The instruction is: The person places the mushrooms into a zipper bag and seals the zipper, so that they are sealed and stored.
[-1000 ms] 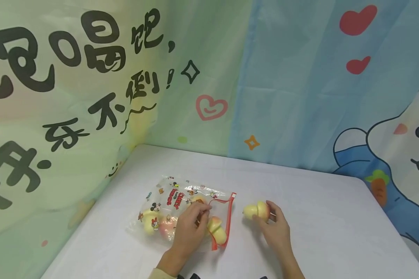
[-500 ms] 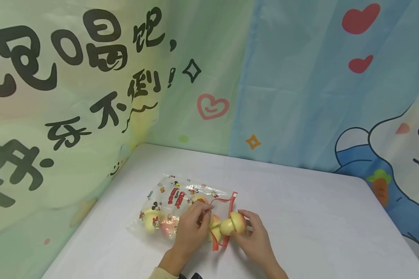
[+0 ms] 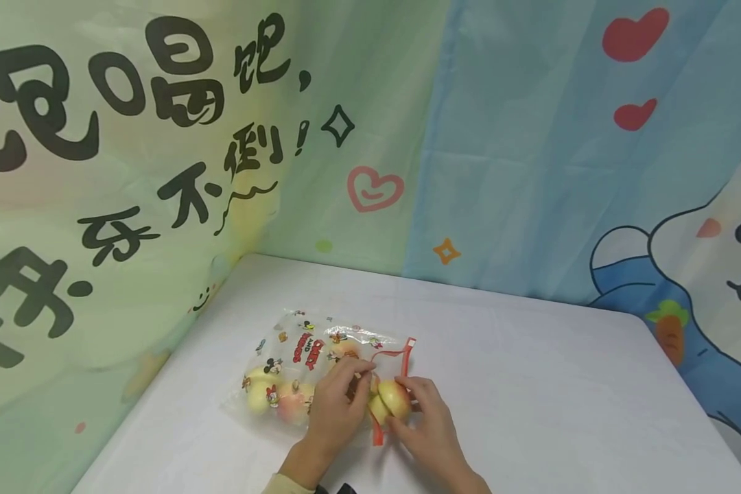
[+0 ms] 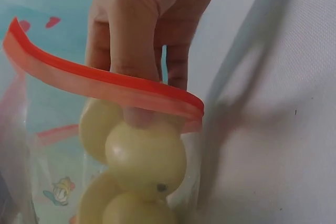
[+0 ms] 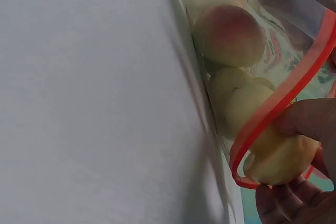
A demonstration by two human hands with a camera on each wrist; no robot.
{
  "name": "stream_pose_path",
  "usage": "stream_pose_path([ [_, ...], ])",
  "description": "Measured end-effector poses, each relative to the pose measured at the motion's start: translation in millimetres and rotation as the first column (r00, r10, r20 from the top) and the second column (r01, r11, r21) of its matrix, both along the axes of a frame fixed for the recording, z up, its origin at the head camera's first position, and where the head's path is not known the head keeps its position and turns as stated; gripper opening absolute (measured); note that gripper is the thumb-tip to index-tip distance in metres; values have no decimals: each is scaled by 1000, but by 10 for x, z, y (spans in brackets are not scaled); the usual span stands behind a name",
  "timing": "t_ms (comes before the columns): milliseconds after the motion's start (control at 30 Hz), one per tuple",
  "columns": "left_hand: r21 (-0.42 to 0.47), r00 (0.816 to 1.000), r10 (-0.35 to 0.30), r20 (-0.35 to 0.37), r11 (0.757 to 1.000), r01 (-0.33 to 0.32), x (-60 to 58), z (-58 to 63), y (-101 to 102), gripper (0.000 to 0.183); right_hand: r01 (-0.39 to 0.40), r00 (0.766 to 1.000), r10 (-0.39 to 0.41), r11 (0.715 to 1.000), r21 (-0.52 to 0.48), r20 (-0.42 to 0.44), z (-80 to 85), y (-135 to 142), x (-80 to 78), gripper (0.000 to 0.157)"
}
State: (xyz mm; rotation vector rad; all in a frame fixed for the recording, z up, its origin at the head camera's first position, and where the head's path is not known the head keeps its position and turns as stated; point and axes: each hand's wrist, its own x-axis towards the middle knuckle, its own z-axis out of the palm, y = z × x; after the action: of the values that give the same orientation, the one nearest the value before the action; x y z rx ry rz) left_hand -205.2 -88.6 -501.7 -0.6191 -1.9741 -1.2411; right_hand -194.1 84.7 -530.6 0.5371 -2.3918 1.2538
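A clear zip bag (image 3: 284,350) with cartoon prints and a red zip strip (image 5: 294,85) lies on the table, its mouth open to the right. Several yellow-and-pink mushroom-shaped toys (image 5: 231,35) show through its film. My left hand (image 3: 339,401) pinches the bag's film near the mouth. My right hand (image 3: 429,418) grips one more mushroom toy (image 3: 395,398) by its rounded cap, stem toward the bag. In the left wrist view, the held mushroom toy (image 4: 147,161) shows inside the red-edged mouth, close against another one, and the right thumb and fingers reach past the strip.
The bag and both hands are on a white-covered table (image 3: 531,384). A printed cloth backdrop (image 3: 500,158) with large lettering, hearts and a cartoon bear rises along the table's left and far edges.
My right hand has moved left, carrying the mushroom toy from beside the bag into its mouth. The left hand keeps its hold on the bag.
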Motion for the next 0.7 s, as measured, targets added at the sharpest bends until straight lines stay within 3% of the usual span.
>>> stream_pose_path([
  [200,9,999,-12,-33,1000,13,13,4,0,23,-71,997,72,997,-17,21,-20,-75,-37,61],
  [467,8,999,-14,-44,1000,15,-6,-1,0,21,-85,991,88,996,-28,105,-28,-108,-83,59],
  [700,2,1000,-3,-7,1000,3,-8,-21,2,19,-218,955,218,976,-21,200,20,-128,-108,53],
])
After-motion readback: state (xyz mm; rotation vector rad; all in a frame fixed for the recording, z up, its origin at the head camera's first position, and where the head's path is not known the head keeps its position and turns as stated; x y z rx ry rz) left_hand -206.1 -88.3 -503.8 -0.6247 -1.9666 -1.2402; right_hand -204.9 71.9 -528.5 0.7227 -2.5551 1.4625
